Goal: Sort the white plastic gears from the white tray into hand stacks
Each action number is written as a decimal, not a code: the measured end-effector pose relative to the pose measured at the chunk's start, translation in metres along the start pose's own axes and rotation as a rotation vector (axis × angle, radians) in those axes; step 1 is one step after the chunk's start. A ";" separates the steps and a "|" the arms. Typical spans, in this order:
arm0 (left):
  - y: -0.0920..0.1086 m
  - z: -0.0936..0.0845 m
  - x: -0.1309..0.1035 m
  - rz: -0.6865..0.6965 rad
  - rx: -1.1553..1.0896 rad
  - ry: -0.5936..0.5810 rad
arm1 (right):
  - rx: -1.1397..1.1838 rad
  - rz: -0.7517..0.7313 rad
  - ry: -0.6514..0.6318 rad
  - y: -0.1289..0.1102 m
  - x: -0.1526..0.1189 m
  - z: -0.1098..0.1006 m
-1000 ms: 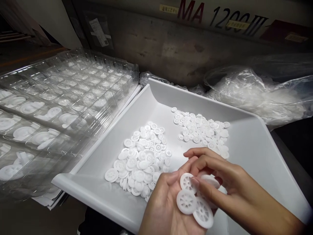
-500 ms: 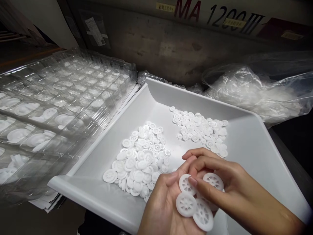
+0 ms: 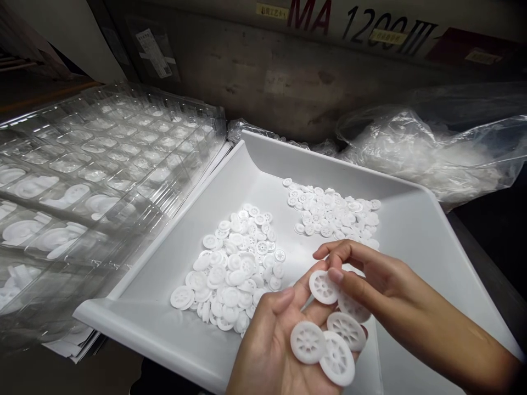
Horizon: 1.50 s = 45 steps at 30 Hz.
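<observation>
My left hand (image 3: pixel 272 345) is palm up and cups several white spoked plastic wheels (image 3: pixel 307 342), some overlapping. Over its fingertips, my right hand (image 3: pixel 374 280) pinches another spoked plastic wheel (image 3: pixel 323 287) between thumb and fingers. One more wheel (image 3: pixel 353 305) lies partly hidden under the right thumb. Beneath both hands is a pale grey scoop-shaped tray (image 3: pixel 164 323). In it, a larger pile of white wheels (image 3: pixel 230 274) sits to the left, and a second pile of smaller-looking ones (image 3: pixel 329 211) lies toward the back wall.
Left of the tray stand stacked clear plastic blister trays (image 3: pixel 102 159) with white parts in their pockets, papers (image 3: pixel 72 345) beneath. A clear plastic bag (image 3: pixel 428 153) of white pieces rests behind the tray at right. A machine panel (image 3: pixel 263 71) rises at the back.
The wheel pinched by my right hand has moved up and right, toward the left fingertips. The wheels in my left palm have spread apart, showing more of each. The view has shifted slightly.
</observation>
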<state>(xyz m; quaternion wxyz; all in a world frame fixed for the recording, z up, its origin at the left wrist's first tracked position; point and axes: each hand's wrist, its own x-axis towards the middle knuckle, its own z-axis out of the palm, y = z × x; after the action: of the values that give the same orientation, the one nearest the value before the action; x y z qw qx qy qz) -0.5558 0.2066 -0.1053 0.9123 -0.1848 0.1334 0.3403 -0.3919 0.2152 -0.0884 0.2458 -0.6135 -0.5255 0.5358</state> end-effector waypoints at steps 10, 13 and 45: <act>0.001 0.001 0.000 -0.005 0.003 0.026 | -0.124 -0.091 -0.011 0.001 -0.007 -0.020; 0.000 0.001 0.000 -0.008 -0.032 0.014 | -0.121 -0.057 -0.079 0.001 -0.010 -0.022; 0.000 0.002 0.000 0.099 -0.014 0.111 | 0.106 0.058 -0.226 0.007 -0.010 -0.009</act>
<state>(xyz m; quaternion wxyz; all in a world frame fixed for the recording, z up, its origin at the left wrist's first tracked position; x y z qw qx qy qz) -0.5556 0.2075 -0.1041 0.8842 -0.2029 0.1906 0.3750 -0.3793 0.2062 -0.0872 0.2017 -0.5501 -0.5029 0.6354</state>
